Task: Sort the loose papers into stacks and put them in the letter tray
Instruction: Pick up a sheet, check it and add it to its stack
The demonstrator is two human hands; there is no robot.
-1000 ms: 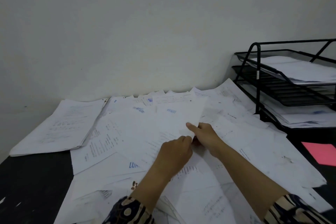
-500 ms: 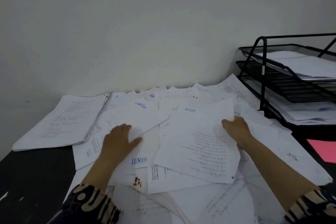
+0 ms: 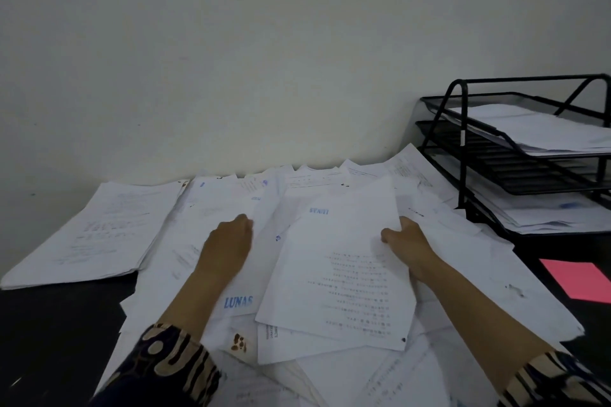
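A wide heap of loose white papers [image 3: 330, 370] covers the middle of the dark table. My right hand [image 3: 408, 246] grips the right edge of a printed sheet [image 3: 337, 271] with a blue stamp near its top; the sheet lies tilted over the heap. My left hand [image 3: 228, 246] rests on the papers to the left of that sheet, fingers bent over a sheet's edge; whether it holds that paper is not visible. A black three-tier wire letter tray [image 3: 463, 142] stands at the right, with papers in its top and bottom tiers.
A neat stack of papers [image 3: 89, 235] lies at the far left of the table. A pink sheet [image 3: 578, 279] lies on the table in front of the tray. The wall runs close behind the papers. Bare dark table [image 3: 56, 334] shows at the near left.
My hands, together at the heap's middle a second ago, have parted. The right hand has drawn the stamped sheet rightward; the left hand moved left, then forward over the papers.
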